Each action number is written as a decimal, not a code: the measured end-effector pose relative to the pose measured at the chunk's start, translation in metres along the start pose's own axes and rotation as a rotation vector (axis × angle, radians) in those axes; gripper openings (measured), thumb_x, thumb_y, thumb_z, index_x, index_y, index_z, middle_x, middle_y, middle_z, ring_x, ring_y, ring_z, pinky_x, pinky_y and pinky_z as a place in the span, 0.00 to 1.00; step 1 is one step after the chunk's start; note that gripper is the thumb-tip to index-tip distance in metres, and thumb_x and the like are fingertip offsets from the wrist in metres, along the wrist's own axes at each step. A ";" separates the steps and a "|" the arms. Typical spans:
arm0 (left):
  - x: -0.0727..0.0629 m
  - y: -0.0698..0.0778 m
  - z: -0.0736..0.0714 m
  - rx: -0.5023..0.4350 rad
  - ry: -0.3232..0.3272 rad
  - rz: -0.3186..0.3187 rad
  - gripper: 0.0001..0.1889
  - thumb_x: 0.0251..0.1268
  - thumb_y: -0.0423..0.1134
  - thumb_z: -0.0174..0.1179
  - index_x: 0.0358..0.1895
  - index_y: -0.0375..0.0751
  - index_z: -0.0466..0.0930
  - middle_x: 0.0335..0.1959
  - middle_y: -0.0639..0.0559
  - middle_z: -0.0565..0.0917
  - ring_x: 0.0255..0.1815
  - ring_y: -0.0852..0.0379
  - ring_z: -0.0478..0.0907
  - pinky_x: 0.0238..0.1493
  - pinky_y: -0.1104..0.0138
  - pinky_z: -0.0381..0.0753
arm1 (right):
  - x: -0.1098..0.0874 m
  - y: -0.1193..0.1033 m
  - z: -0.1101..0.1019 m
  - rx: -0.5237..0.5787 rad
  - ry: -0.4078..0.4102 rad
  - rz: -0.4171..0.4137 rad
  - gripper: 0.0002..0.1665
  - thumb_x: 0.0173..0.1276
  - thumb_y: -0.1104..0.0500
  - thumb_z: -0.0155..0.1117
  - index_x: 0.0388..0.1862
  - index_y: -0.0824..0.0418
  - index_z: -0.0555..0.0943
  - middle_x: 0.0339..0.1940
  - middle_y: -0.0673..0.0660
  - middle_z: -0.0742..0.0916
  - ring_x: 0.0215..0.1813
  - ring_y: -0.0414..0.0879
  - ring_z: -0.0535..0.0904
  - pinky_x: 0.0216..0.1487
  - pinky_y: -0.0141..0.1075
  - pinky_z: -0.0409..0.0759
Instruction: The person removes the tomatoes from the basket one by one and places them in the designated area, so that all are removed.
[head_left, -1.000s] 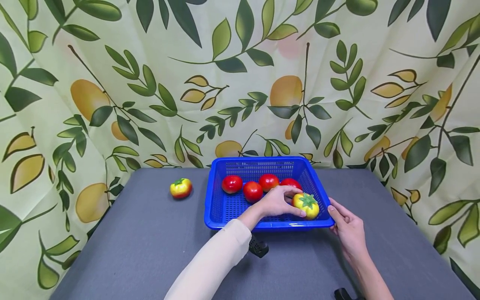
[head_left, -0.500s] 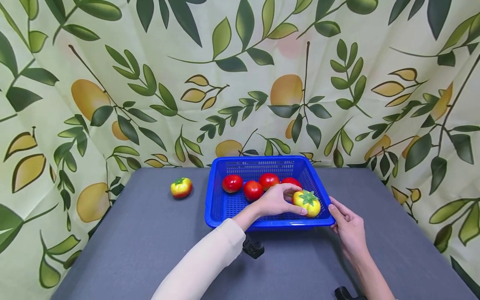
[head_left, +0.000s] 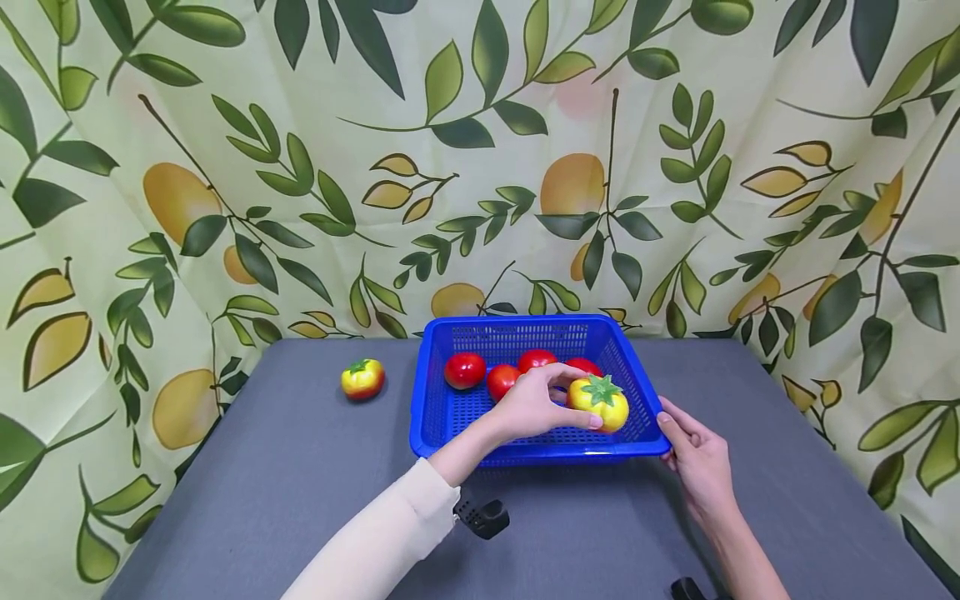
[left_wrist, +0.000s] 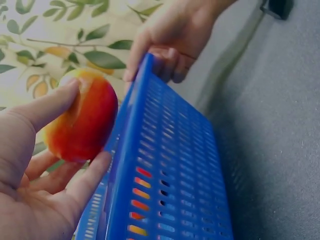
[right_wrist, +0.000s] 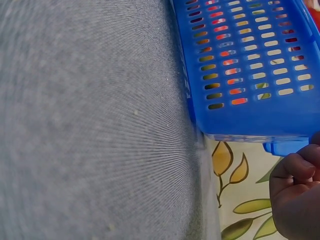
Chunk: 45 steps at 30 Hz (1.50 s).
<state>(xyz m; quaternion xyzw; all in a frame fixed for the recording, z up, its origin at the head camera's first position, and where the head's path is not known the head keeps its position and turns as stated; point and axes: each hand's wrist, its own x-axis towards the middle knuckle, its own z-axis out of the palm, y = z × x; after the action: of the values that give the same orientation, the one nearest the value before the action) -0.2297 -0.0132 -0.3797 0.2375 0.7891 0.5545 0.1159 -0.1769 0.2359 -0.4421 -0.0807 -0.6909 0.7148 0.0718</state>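
My left hand (head_left: 528,406) pinches a yellow-and-red tomato (head_left: 603,403) with a green star-shaped top, between thumb and fingers. In the left wrist view that tomato (left_wrist: 92,117) is raised above the rim of the blue plastic basket (left_wrist: 127,165). Several red tomatoes (head_left: 465,370) lie inside the basket; my left hand partly covers some of them. At the basket's near right corner, my right hand (head_left: 699,462) grips the rim, thumb on top. The right wrist view shows curled fingers (right_wrist: 295,167) by the corner of the basket (right_wrist: 250,112).
Another yellow-and-red tomato (head_left: 363,379) sits on the grey table (head_left: 300,467), left of the basket. A leaf-patterned cloth (head_left: 480,167) hangs behind the table and along its sides. Black wrist gear (head_left: 483,518) shows below my left sleeve (head_left: 390,533).
My left hand has drawn the gripped tomato up and to the left, away from the basket's right side. The right hand stays on the corner.
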 end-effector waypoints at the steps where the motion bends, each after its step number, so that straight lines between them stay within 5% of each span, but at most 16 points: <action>1: -0.003 0.001 -0.001 -0.009 0.012 0.001 0.31 0.53 0.44 0.76 0.61 0.45 0.76 0.49 0.60 0.78 0.47 0.58 0.79 0.41 0.70 0.82 | 0.000 0.000 0.000 0.002 0.002 -0.001 0.38 0.71 0.48 0.63 0.71 0.69 0.67 0.25 0.50 0.84 0.19 0.39 0.70 0.22 0.28 0.72; 8: -0.019 0.004 -0.010 -0.110 0.104 0.016 0.30 0.54 0.45 0.75 0.61 0.49 0.75 0.52 0.60 0.77 0.50 0.56 0.78 0.42 0.65 0.83 | 0.000 0.001 -0.001 0.019 -0.002 -0.022 0.37 0.71 0.50 0.63 0.71 0.70 0.68 0.23 0.50 0.82 0.18 0.38 0.70 0.20 0.28 0.71; 23: -0.061 0.001 -0.029 -0.089 0.370 0.077 0.32 0.55 0.46 0.74 0.63 0.48 0.72 0.57 0.51 0.75 0.53 0.51 0.78 0.49 0.61 0.82 | 0.000 0.003 -0.001 0.017 -0.007 -0.031 0.36 0.71 0.50 0.63 0.70 0.70 0.69 0.23 0.50 0.83 0.18 0.38 0.70 0.20 0.28 0.71; 27: -0.071 -0.002 -0.035 -0.095 0.444 0.096 0.33 0.56 0.40 0.74 0.64 0.45 0.70 0.59 0.50 0.74 0.54 0.50 0.77 0.49 0.60 0.81 | 0.000 0.003 -0.001 0.014 -0.006 -0.026 0.36 0.71 0.50 0.63 0.70 0.69 0.69 0.24 0.50 0.83 0.19 0.38 0.71 0.20 0.28 0.71; 34: -0.098 0.015 -0.048 -0.083 0.549 0.108 0.31 0.57 0.32 0.72 0.63 0.34 0.69 0.58 0.44 0.75 0.54 0.46 0.77 0.49 0.58 0.82 | 0.001 0.003 -0.002 0.008 -0.008 -0.031 0.36 0.71 0.49 0.63 0.70 0.69 0.69 0.26 0.51 0.84 0.19 0.38 0.71 0.21 0.28 0.72; 41: -0.112 0.009 -0.066 -0.076 0.607 0.050 0.33 0.58 0.34 0.72 0.64 0.33 0.67 0.61 0.43 0.73 0.58 0.46 0.75 0.53 0.57 0.80 | 0.001 0.003 -0.002 0.016 -0.005 -0.038 0.36 0.71 0.49 0.63 0.70 0.70 0.69 0.23 0.50 0.83 0.19 0.37 0.71 0.20 0.28 0.72; 45: -0.117 -0.009 -0.079 -0.088 0.655 0.016 0.34 0.58 0.36 0.72 0.66 0.35 0.66 0.62 0.43 0.72 0.61 0.47 0.73 0.56 0.54 0.77 | 0.001 0.003 -0.002 0.013 -0.009 -0.035 0.36 0.71 0.49 0.63 0.70 0.70 0.69 0.24 0.50 0.83 0.19 0.37 0.71 0.20 0.28 0.72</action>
<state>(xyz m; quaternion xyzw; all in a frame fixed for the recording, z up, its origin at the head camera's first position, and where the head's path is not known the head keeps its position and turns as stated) -0.1664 -0.1396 -0.3689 0.0474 0.7577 0.6361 -0.1383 -0.1771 0.2379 -0.4451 -0.0646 -0.6878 0.7184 0.0817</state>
